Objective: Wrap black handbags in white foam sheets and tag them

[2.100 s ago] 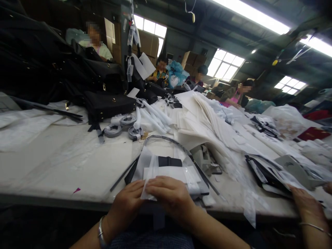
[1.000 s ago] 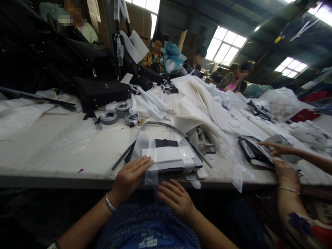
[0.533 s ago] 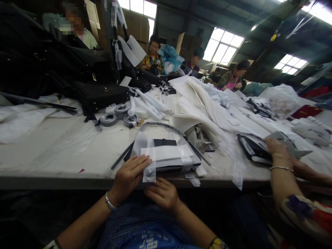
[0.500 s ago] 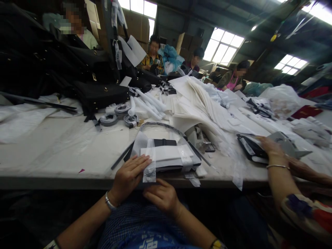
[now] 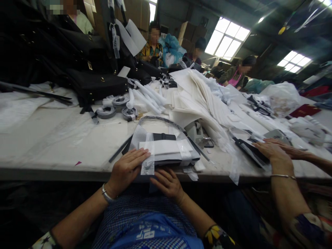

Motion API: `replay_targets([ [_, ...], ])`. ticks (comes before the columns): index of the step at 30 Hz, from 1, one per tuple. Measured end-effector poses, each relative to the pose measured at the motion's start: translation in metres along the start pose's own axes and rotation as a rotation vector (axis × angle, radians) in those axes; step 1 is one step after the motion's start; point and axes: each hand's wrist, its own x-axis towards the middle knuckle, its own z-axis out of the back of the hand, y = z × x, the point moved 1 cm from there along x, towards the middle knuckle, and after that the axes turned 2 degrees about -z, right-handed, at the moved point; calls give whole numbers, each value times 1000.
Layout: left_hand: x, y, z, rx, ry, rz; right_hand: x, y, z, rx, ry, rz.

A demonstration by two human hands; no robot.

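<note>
A dark handbag lies at the table's front edge, its film-wrapped handle arching behind it. White padding covers its upper side. Two clear tape strips cross the padding; the left tape strip hangs past the bag's front edge. My left hand lies flat on the bag's left part, its fingertips touching that strip. My right hand is at the front edge just below the bag, fingers apart and nothing visible in them. The underside of its palm is hidden.
A grey tape dispenser stands behind the bag's right end. White paper sheets are heaped further back. Black bags and coiled straps lie to the left. At right, a co-worker's hands rest on another dark bag.
My right hand's fingers have straightened from a curl and spread beside the tape's end. My left hand stays on the bag. The co-worker's hands have shifted on their bag.
</note>
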Motion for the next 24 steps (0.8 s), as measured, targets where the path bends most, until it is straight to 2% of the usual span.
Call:
replay_targets([
  [3,1,-1,1,1,-5,-5,22,2,-2,158,-36,27],
  [7,3,-3,1,12,-24,-6,46,17,-4,305,-100,-81],
  [11,2,-5,-1,30,-41,-11,59,41,-11,438,-119,-163],
  [18,1,0,-4,64,-65,-42,50,72,-11,490,-40,-166],
  [24,1,4,-4,56,-44,-70,41,69,14,514,5,-154],
])
